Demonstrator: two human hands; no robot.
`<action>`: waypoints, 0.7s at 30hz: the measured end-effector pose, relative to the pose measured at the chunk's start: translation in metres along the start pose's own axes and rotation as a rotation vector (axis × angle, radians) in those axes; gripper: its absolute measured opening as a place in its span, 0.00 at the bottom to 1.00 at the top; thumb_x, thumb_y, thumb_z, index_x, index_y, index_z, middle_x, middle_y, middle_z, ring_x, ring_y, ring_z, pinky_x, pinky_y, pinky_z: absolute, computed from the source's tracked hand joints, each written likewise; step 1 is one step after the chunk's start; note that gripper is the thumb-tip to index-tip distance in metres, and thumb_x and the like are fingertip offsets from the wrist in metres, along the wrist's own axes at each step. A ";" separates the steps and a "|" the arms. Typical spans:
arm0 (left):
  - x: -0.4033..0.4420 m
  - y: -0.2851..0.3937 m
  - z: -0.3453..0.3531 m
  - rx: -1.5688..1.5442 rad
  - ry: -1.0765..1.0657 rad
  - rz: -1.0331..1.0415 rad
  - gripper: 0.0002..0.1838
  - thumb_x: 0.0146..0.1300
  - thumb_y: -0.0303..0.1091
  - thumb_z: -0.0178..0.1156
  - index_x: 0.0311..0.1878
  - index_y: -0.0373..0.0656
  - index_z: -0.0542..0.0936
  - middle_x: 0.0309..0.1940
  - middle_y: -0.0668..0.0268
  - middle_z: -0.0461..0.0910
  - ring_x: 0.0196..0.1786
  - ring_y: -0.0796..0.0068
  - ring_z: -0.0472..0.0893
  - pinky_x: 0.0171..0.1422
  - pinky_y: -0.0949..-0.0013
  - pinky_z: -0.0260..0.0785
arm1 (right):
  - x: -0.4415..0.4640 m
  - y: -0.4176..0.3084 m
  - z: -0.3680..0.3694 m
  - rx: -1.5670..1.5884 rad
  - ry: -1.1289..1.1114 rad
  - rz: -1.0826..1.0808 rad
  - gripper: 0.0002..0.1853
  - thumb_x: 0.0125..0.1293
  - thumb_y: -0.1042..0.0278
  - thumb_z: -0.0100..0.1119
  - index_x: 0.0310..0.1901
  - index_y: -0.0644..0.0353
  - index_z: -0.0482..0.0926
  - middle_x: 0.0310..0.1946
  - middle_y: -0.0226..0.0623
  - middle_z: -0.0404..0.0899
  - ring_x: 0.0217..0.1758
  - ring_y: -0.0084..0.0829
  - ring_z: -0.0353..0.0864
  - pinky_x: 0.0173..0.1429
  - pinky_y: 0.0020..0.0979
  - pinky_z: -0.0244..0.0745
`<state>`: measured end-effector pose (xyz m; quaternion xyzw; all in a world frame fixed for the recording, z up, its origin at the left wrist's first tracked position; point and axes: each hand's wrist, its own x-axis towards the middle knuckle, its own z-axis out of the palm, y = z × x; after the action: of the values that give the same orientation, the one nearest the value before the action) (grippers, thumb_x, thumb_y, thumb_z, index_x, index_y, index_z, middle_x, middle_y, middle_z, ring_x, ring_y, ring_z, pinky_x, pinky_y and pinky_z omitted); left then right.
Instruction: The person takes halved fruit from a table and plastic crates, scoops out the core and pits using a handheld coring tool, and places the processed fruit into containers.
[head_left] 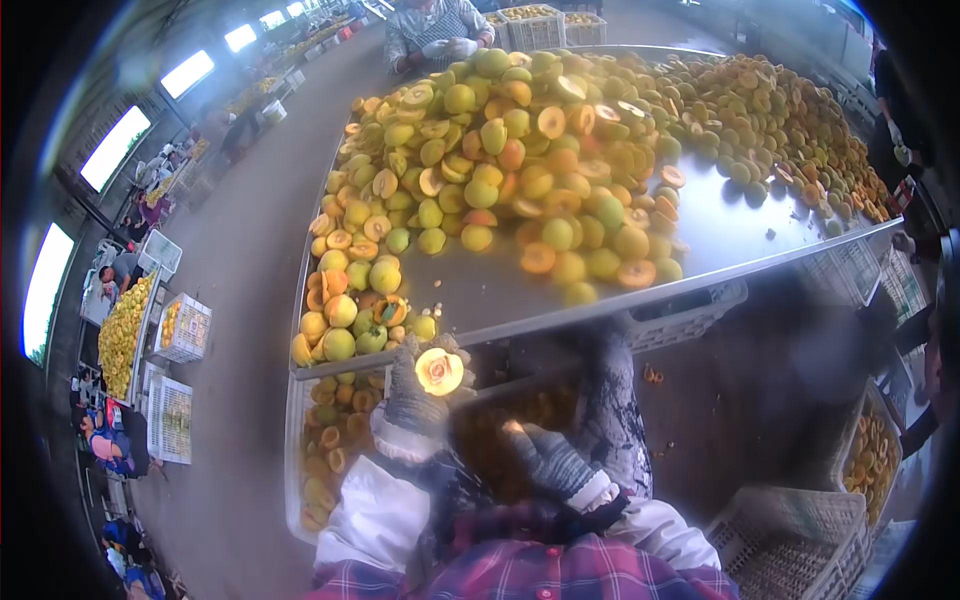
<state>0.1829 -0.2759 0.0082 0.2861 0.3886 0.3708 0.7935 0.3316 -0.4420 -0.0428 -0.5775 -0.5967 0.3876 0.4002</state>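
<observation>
My left hand [418, 392], in a grey knitted glove, is closed round a halved yellow peach [439, 371]. The cut face points up and shows a reddish, rough centre. It is held just below the near edge of a metal table [470, 290]. Lower and to the right is my right hand [552, 458], also gloved, with a bare fingertip showing. Its fingers look curled together, and whatever they may hold is hidden. Close beyond my left hand, whole and cut peaches [340, 311] lie at the table's corner.
A large heap of peaches [490, 150] covers much of the table. Under its edge stands a crate of peach halves [325, 470]. A white plastic crate [795, 530] is at lower right. Across the table is a gloved co-worker [435, 30]. Other people and crates line the left.
</observation>
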 end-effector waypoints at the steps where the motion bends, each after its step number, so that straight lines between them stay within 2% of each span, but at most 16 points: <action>1: -0.012 -0.008 0.001 -0.002 0.002 -0.008 0.31 0.68 0.63 0.47 0.42 0.40 0.79 0.33 0.59 0.81 0.33 0.67 0.80 0.37 0.67 0.74 | 0.002 -0.025 -0.007 0.124 -0.077 0.119 0.20 0.72 0.59 0.43 0.61 0.56 0.71 0.55 0.44 0.75 0.58 0.46 0.75 0.67 0.39 0.65; 2: -0.024 -0.016 0.008 0.093 0.121 0.114 0.30 0.68 0.62 0.48 0.41 0.39 0.80 0.32 0.60 0.81 0.33 0.68 0.80 0.38 0.68 0.74 | 0.004 -0.012 0.008 -0.007 0.005 -0.013 0.20 0.70 0.58 0.44 0.60 0.57 0.71 0.54 0.44 0.75 0.55 0.47 0.77 0.63 0.45 0.69; 3: -0.036 -0.021 0.017 0.187 0.237 0.236 0.29 0.69 0.60 0.50 0.41 0.39 0.80 0.31 0.60 0.81 0.33 0.69 0.81 0.40 0.69 0.75 | 0.001 -0.006 0.019 -0.010 0.009 -0.004 0.20 0.70 0.58 0.44 0.60 0.57 0.71 0.54 0.44 0.75 0.55 0.47 0.77 0.63 0.45 0.69; 4: -0.049 -0.022 0.029 0.118 0.252 0.257 0.25 0.69 0.55 0.52 0.41 0.38 0.80 0.32 0.60 0.82 0.34 0.69 0.81 0.41 0.69 0.76 | 0.003 -0.010 0.023 0.025 0.059 0.003 0.20 0.73 0.60 0.42 0.58 0.61 0.73 0.52 0.50 0.78 0.54 0.48 0.78 0.62 0.41 0.69; 5: -0.054 -0.027 0.030 0.114 0.248 0.252 0.25 0.69 0.55 0.52 0.41 0.38 0.80 0.32 0.60 0.82 0.34 0.69 0.81 0.41 0.69 0.76 | 0.006 -0.015 0.023 0.059 0.109 0.007 0.20 0.76 0.61 0.41 0.57 0.66 0.75 0.50 0.55 0.80 0.54 0.50 0.79 0.61 0.38 0.69; 6: -0.060 -0.032 0.030 0.249 0.254 0.404 0.24 0.69 0.53 0.52 0.42 0.37 0.80 0.33 0.59 0.82 0.34 0.69 0.82 0.42 0.69 0.76 | 0.003 -0.023 0.018 -0.056 0.118 -0.171 0.20 0.76 0.61 0.41 0.57 0.65 0.75 0.48 0.55 0.80 0.53 0.49 0.79 0.61 0.37 0.70; 7: -0.063 -0.036 0.030 0.385 0.258 0.556 0.23 0.69 0.51 0.53 0.42 0.36 0.80 0.34 0.59 0.82 0.35 0.69 0.82 0.43 0.68 0.76 | 0.002 -0.030 0.015 -0.061 0.120 -0.168 0.20 0.76 0.61 0.41 0.57 0.65 0.75 0.48 0.55 0.80 0.53 0.49 0.79 0.61 0.37 0.70; 8: -0.065 -0.035 0.031 0.382 0.255 0.554 0.23 0.69 0.51 0.53 0.42 0.36 0.80 0.34 0.59 0.82 0.35 0.69 0.82 0.43 0.68 0.76 | 0.003 -0.036 0.012 0.042 0.107 -0.083 0.19 0.76 0.61 0.41 0.56 0.65 0.76 0.47 0.54 0.80 0.51 0.49 0.80 0.58 0.38 0.71; 10: -0.066 -0.030 0.030 0.318 0.199 0.291 0.21 0.71 0.46 0.51 0.48 0.35 0.78 0.35 0.56 0.82 0.37 0.65 0.82 0.41 0.65 0.77 | 0.005 -0.046 0.010 0.254 0.084 0.089 0.19 0.76 0.60 0.41 0.54 0.65 0.76 0.44 0.53 0.81 0.48 0.48 0.81 0.54 0.39 0.73; 11: -0.059 -0.037 0.021 0.320 0.195 0.288 0.21 0.71 0.46 0.51 0.48 0.35 0.78 0.35 0.56 0.82 0.37 0.65 0.82 0.41 0.65 0.77 | 0.007 -0.049 0.010 0.362 0.074 0.174 0.19 0.76 0.60 0.41 0.52 0.65 0.77 0.42 0.52 0.81 0.46 0.48 0.81 0.52 0.39 0.73; 13: -0.041 -0.056 0.006 -0.104 0.056 0.103 0.19 0.71 0.46 0.50 0.47 0.37 0.78 0.34 0.58 0.81 0.36 0.66 0.80 0.41 0.67 0.76 | 0.008 -0.050 0.011 0.474 0.072 0.264 0.18 0.76 0.60 0.41 0.51 0.65 0.77 0.41 0.52 0.82 0.44 0.48 0.81 0.49 0.40 0.74; 14: -0.042 -0.060 0.007 -0.099 0.052 0.097 0.19 0.71 0.46 0.50 0.47 0.37 0.78 0.34 0.58 0.81 0.36 0.66 0.80 0.41 0.67 0.76 | 0.008 -0.049 0.011 0.406 0.073 0.278 0.19 0.76 0.59 0.41 0.50 0.64 0.78 0.39 0.51 0.82 0.42 0.48 0.81 0.48 0.40 0.74; 17: -0.058 -0.071 0.034 0.010 0.125 0.218 0.19 0.70 0.46 0.50 0.47 0.39 0.78 0.33 0.60 0.80 0.36 0.66 0.80 0.41 0.66 0.75 | 0.010 -0.048 0.013 0.342 0.081 0.328 0.20 0.76 0.57 0.40 0.49 0.63 0.78 0.37 0.51 0.81 0.40 0.48 0.81 0.47 0.40 0.73; 19: -0.076 -0.079 0.064 0.649 0.345 0.798 0.16 0.68 0.42 0.53 0.45 0.38 0.79 0.33 0.62 0.79 0.36 0.69 0.79 0.41 0.67 0.74 | 0.011 -0.045 0.017 0.349 0.087 0.365 0.20 0.77 0.56 0.39 0.49 0.63 0.78 0.37 0.52 0.81 0.40 0.48 0.81 0.47 0.40 0.73; 20: -0.084 -0.074 0.075 0.656 0.339 0.794 0.16 0.68 0.42 0.53 0.45 0.38 0.79 0.33 0.62 0.79 0.36 0.69 0.79 0.41 0.67 0.74 | 0.010 -0.040 0.022 0.350 0.106 0.343 0.20 0.77 0.56 0.39 0.50 0.63 0.77 0.38 0.53 0.81 0.41 0.49 0.81 0.48 0.41 0.73; 21: -0.089 -0.067 0.087 0.433 0.399 0.666 0.14 0.66 0.39 0.55 0.42 0.37 0.79 0.32 0.62 0.79 0.36 0.71 0.79 0.41 0.68 0.73 | 0.009 -0.034 0.026 0.350 0.125 0.322 0.21 0.77 0.55 0.39 0.51 0.63 0.77 0.40 0.54 0.81 0.42 0.50 0.81 0.48 0.41 0.73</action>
<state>0.2417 -0.4003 0.0405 0.4781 0.4894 0.5642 0.4622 0.2943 -0.4336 -0.0211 -0.6099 -0.3948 0.5071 0.4636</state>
